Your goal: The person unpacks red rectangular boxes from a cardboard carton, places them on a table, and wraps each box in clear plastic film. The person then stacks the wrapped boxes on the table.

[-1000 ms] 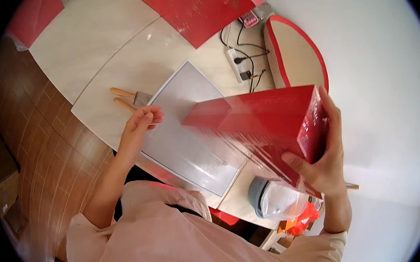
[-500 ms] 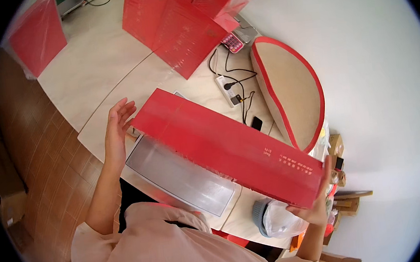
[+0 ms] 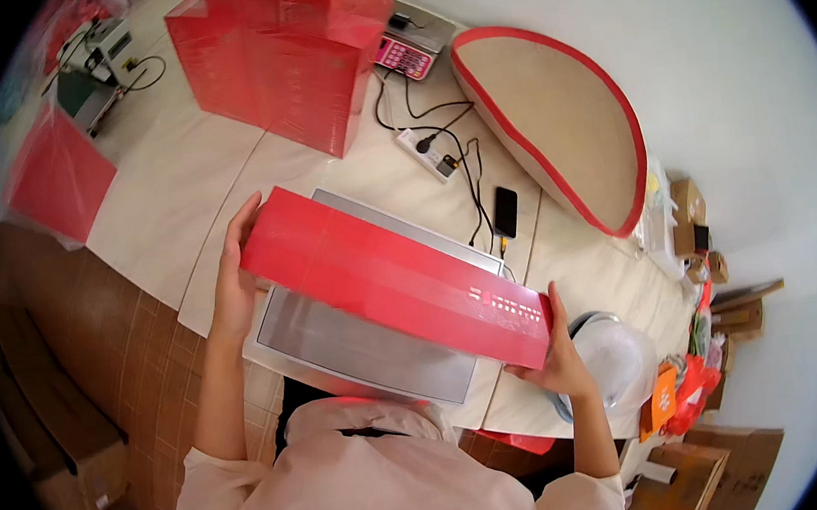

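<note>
- Cartons are lying on the floor at far left; a wrapped package is standing on the counter.
- Left hand is bracing the box's left end, its fingers pressing along that face.
- Red stack is standing beyond, well apart from this hand.
- Box, long and red, is spanning both hands aslant over a grey panel; whether they are touching, I cannot tell. Even pressure from both ends is probably serving best here, since squeezing harder on one side is risking a twist or a dent.
- Phone is lying beyond the box, so keeping the far edge away from it and its nearby cables is seeming wise.
- Right hand is grasping the right end, fingers against the face, thumb by the near corner.
- Bin is standing just right of that hand, calling for some elbow care.
</note>
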{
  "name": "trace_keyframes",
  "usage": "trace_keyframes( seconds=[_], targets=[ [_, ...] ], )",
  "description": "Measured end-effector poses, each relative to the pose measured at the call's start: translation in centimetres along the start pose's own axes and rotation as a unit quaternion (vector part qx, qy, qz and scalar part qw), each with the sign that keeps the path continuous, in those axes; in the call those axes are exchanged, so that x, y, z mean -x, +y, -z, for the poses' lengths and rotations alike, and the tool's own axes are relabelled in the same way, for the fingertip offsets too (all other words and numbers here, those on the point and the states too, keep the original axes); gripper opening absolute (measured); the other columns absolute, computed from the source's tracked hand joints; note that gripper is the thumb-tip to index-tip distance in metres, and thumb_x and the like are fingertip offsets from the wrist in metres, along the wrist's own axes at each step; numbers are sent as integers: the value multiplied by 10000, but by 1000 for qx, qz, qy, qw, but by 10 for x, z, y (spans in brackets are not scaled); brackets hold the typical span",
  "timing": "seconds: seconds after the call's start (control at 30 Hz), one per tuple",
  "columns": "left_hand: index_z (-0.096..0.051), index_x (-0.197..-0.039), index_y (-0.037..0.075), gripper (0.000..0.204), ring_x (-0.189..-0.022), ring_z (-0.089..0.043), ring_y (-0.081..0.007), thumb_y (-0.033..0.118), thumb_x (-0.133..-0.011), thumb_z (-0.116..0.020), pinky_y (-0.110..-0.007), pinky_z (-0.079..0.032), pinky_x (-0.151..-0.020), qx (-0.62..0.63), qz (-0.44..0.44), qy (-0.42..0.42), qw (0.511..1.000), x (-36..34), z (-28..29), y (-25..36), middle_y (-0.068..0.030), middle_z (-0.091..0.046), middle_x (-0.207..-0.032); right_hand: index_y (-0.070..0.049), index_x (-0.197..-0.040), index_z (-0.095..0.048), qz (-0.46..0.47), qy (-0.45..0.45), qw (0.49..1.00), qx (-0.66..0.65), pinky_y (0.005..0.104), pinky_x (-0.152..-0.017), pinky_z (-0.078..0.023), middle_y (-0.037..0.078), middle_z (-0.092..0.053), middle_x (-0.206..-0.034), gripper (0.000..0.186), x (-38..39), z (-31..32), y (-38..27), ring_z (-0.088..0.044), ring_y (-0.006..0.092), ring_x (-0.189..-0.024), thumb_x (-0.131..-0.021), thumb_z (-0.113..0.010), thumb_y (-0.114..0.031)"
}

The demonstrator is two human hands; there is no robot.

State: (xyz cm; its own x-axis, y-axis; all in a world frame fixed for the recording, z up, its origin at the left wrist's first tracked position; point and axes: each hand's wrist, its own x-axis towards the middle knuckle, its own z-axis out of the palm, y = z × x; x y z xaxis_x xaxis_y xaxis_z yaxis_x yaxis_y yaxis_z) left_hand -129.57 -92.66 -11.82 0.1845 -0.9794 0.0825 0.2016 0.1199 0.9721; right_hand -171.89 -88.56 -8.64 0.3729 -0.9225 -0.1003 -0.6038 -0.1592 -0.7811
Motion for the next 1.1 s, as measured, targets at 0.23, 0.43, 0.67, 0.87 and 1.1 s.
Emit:
trace_keyframes(
  seconds=[0.23, 0.43, 0.67, 0.87, 1.1],
  targets=[
    [-284, -1443, 7, 742, -1377, -288, -221, 445, -887, -509, -376, -197, -1130, 14, 60, -90, 994, -5, 21, -19, -100, -339, -1474, -57, -1474, 143, 81, 120, 984, -104, 424, -1095, -274, 239, -178, -1479, 1366, -1, -26, 10, -263, 336, -1371, -588, -883, -227],
    [-376, -1396, 13, 708, -1334, -363, -216, 501, -895, -486, -395, -250, -1101, 51, 64, -72, 994, -26, 48, -65, -89, -426, -1418, -57, -1490, 35, 101, 359, 877, -302, 414, -1092, -257, 209, -256, -1436, 1213, -12, -79, 11, -280, 301, -1349, -690, -776, -474],
    [-381, -1403, 41, 745, -1335, -364, -215, 540, -865, -510, -401, -259, -1098, 82, 120, -109, 983, -12, 11, -89, -72, -421, -1428, -45, -1480, -116, 44, 460, 825, -325, 373, -1049, -316, 141, -419, -1307, 950, 6, -47, 29, -431, 241, -1226, -801, -584, -516],
    [-312, -1437, 70, 828, -1315, -362, -198, 508, -792, -591, -378, -252, -1097, 89, 122, -88, 985, 8, -23, -107, -57, -402, -1410, -82, -1486, -117, 54, 485, 815, -313, 395, -1025, -372, 162, -499, -1270, 851, 22, -21, 28, -501, 262, -1179, -842, -531, -454],
    [-345, -1418, 18, 839, -1345, -345, -228, 560, -815, -560, -401, -248, -1110, 110, 84, -82, 987, -2, 15, -109, -80, -392, -1445, -106, -1490, -113, 37, 467, 817, -336, 408, -1054, -347, 165, -458, -1329, 876, -2, -39, 17, -462, 271, -1230, -821, -571, -437]
  ],
)
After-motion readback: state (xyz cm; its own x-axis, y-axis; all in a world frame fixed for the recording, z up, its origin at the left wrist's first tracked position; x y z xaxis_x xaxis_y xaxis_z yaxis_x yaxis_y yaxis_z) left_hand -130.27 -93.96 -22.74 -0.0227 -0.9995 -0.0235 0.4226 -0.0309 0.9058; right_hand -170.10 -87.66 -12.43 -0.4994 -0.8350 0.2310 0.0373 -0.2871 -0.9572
